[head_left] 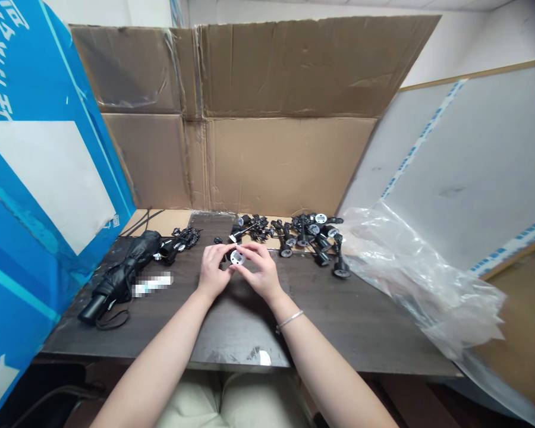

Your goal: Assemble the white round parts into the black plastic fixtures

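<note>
Near the centre of the frame, a small round piece with a white face point(237, 257) is held just over the tabletop point(352, 321). The left hand point(214, 270) and the right hand point(261, 270) meet around it, thumbs below and fingertips above; the fingers of both look closed on its edge, though the exact contact is too small to make out. Gripping by the rim probably serves to keep the face uncovered and turned towards the wearer, and two hands likely steady something so small.

Similar black pieces point(302, 239) lie jumbled along the back edge, right of centre, with a smaller heap point(178, 242) left of the hands; this presumably keeps them within reach while leaving the front free for the forearms. A folded black umbrella point(125, 273) lies at the left, seemingly just out of the way.

The tabletop is dark, wood-grained and scuffed, with a pale mark at its front edge. A creased cardboard sheet point(289, 166) stands behind it, a blue panel point(35, 83) fills the left, and crumpled clear plastic point(432, 285) drapes over the right end beside a pale grey partition point(485, 160).
</note>
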{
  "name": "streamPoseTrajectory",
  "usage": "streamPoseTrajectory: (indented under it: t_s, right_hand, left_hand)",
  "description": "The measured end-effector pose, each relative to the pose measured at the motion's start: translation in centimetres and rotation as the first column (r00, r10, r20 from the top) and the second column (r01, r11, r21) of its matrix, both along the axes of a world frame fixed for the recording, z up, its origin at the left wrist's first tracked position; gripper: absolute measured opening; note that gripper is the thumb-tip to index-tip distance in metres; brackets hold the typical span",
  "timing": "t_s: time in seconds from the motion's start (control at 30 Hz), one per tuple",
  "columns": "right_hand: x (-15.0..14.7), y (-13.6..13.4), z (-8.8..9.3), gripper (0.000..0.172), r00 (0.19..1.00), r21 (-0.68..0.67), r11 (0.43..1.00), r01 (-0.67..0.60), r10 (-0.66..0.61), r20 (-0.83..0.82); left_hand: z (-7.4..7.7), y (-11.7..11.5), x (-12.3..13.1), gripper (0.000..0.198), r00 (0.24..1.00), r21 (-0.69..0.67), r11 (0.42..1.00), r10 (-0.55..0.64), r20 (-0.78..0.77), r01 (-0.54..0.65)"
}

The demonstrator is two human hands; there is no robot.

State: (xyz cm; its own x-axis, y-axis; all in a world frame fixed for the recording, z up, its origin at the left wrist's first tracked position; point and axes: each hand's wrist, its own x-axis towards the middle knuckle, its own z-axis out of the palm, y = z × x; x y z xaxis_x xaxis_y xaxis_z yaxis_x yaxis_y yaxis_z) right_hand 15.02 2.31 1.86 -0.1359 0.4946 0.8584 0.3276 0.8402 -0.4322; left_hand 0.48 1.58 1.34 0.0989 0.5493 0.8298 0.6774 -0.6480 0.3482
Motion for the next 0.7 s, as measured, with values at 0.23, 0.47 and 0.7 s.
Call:
streamPoseTrajectory:
  t_s: [0.23, 0.47, 0.7]
  right_hand:
    - [-0.18, 0.26, -0.60, 0.038, 1.000, -0.034, 0.999, -0.013, 0.012, -0.013]
    - [-0.19, 0.27, -0.65, 0.038, 1.000, -0.116, 0.993, -0.024, 0.023, -0.015]
    - [-0.36, -0.03, -0.49, 0.040, 0.994, -0.163, 0.981, -0.106, 0.106, -0.010]
  left_hand:
    - [-0.25, -0.06, 0.39, 0.036, 0.987, -0.106, 0.988, -0.099, 0.126, 0.113]
    - [-0.38, 0.10, 0.28, 0.048, 0.892, -0.198, 0.907, -0.290, 0.347, 0.372]
    - [-0.06, 0.29, -0.07, 0.031, 0.762, -0.252, 0.830, -0.279, 0.584, 0.497]
